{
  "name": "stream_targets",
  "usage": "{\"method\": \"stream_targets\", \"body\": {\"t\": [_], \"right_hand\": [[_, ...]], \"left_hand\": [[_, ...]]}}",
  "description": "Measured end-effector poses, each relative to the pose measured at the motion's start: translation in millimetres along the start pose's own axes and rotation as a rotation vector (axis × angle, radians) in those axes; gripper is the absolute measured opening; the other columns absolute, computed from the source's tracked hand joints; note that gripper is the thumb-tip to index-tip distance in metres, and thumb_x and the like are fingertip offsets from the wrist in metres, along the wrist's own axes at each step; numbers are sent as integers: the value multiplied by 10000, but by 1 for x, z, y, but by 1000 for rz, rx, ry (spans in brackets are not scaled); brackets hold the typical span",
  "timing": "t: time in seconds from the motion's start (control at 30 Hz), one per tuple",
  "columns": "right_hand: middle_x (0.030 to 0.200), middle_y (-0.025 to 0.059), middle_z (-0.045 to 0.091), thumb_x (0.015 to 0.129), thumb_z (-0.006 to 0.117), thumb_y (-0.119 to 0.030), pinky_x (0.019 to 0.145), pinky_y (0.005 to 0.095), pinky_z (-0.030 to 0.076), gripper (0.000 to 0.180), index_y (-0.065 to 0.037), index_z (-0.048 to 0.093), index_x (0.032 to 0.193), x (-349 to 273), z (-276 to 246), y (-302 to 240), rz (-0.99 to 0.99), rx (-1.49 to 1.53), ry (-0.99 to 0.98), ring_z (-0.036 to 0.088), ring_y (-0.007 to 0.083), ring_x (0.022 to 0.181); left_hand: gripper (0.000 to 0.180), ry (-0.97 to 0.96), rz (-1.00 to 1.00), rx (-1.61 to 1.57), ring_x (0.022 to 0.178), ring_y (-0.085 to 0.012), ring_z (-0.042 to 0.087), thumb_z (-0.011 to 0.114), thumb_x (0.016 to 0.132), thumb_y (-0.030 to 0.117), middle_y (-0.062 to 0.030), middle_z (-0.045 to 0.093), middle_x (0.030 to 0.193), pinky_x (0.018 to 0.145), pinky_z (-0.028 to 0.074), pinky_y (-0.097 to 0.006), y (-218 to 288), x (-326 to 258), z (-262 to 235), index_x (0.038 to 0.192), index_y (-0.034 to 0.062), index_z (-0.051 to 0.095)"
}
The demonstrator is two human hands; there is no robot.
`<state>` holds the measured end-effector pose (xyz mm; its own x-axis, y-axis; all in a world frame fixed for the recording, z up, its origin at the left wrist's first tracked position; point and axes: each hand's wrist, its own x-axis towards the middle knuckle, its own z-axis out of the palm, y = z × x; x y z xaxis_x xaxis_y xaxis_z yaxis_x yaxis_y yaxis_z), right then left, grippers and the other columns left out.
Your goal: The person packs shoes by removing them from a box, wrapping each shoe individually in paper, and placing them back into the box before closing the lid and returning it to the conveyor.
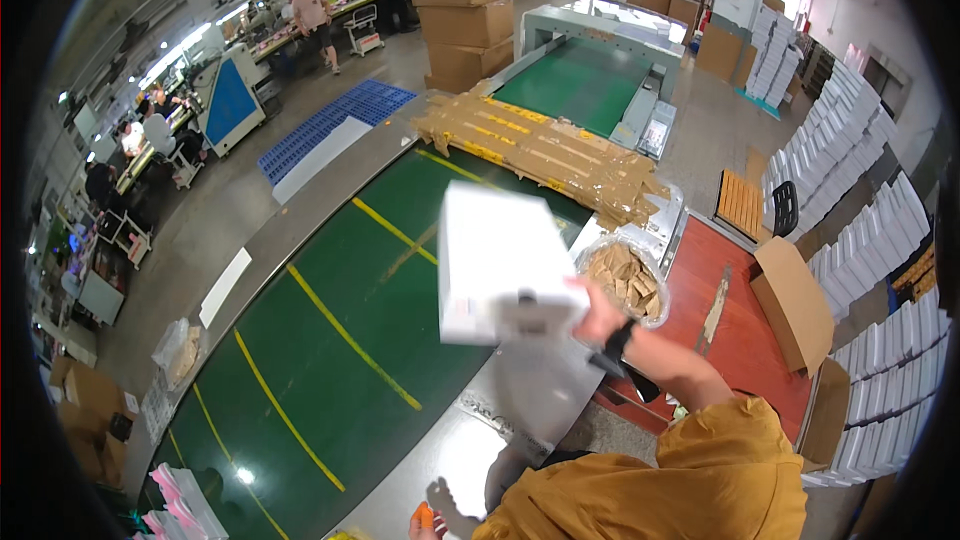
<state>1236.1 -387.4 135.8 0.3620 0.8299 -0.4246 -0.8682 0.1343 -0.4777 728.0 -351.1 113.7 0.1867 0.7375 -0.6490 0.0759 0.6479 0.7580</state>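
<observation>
My right hand [598, 314] is closed on the near right corner of a white cardboard box [503, 252]. The box is blurred and held up above the green conveyor belt [330, 340], which has yellow lines across it. A dark band circles my right wrist, below a mustard-yellow sleeve. At the lower edge, a small part of my left hand [426, 524] shows with bright orange on the fingers, beside the metal edge of the belt. Most of that hand is cut off, so its grip is hidden.
A bag of brown paper packets [625, 278] stands by a red table [690, 310] with an open carton [790, 305]. Stacks of white boxes [830, 150] line the right side. Brown cardboard with tape [540, 150] bridges to a machine [600, 50]. Pink-and-white items [180, 500] lie lower left.
</observation>
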Motion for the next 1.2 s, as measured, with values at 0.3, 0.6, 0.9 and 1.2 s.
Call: {"method": "stream_targets", "body": {"t": [0.3,0.6,0.9,1.2], "right_hand": [[1631,100,-15,899,594,-538,1104,636,221,944,-300,-41,1556,136,108,-24,-157,-573,-162,163,440,1447],[1116,50,623,900,671,-238,758,354,520,619,-78,406,1435,89,49,344,698,-901,-320,624,166,879],[1189,46,611,925,641,-289,825,312,492,522,-110,482,1389,87,124,398,609,-1372,-279,604,143,953],[1220,98,591,963,571,-332,834,349,521,543,-74,409,1412,131,146,419,717,-1485,-127,622,203,960]], "left_hand": [[366,111,0,-33,905,-119,600,590,960,221,-47,639,1030,789,487,-262,-56,9,-76,1271,29,577],[508,170,161,470,922,-138,616,656,918,344,-93,680,1020,810,489,-273,11,44,-198,1313,35,572],[626,560,297,686,1043,-355,637,718,827,321,-239,643,1153,890,510,-388,60,161,-464,1305,-33,522],[710,1012,22,925,1277,-453,406,752,776,226,-204,516,1334,1011,432,-484,143,272,-680,1348,26,383]]}}
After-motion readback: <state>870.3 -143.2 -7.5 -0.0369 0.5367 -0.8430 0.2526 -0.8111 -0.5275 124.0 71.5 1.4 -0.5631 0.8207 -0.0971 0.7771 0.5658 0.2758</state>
